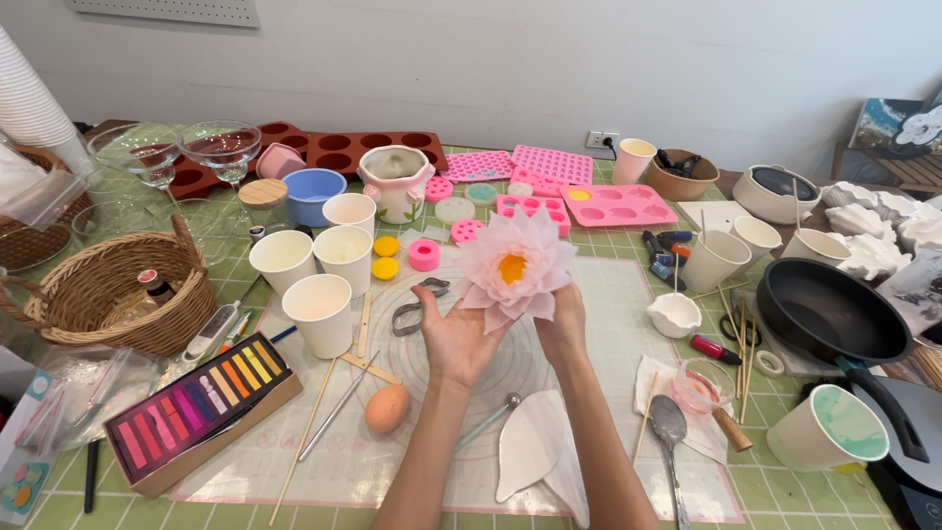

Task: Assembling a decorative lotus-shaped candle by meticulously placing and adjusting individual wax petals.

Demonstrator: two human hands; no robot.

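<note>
A pale pink lotus-shaped flower (514, 267) with a yellow centre is held up over the white work mat (608, 393). My right hand (562, 329) grips it from below and behind. My left hand (454, 341) is spread open, palm up, cupping the flower's lower left petals. A metal cookie cutter (416, 306) lies just left of my left hand. A brown egg (387, 407) and a white petal-shaped piece (531, 444) lie on the mat near my forearms.
White paper cups (319, 312) stand at the left by a wicker basket (108, 290) and a box of coloured sticks (199, 406). Pink silicone moulds (618, 205) lie behind. A black pan (829, 312), a metal spoon (670, 429) and a green-stained cup (826, 430) sit at the right.
</note>
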